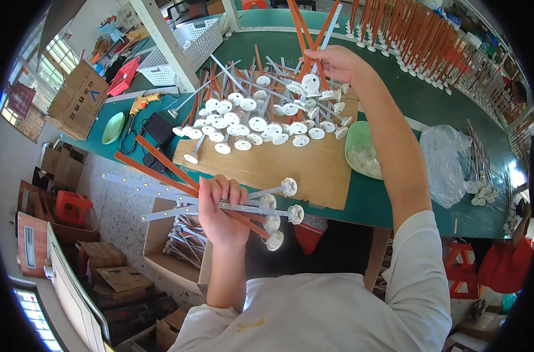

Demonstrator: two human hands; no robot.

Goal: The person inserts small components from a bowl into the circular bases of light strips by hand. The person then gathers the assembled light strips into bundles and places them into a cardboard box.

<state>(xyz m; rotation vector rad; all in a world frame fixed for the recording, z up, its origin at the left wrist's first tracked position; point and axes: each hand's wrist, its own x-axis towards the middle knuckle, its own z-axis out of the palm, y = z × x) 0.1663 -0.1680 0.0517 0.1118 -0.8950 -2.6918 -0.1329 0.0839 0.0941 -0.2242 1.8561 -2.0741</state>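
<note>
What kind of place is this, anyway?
Most likely a small assembly workshop. The green workbench holds a pile of thin strips with round white bases, more orange strips stand in long rows, and a yellow gun-shaped tool lies nearby.

Left on green table (261,42): 1 white basket (203,46) by 1 white post (168,41), 1 red tray (123,77), 1 yellow pistol-shaped tool (141,104) near 1 black box (159,128); far left, 1 cardboard carton (76,100); right, 1 clear plastic bag (447,164).
</note>
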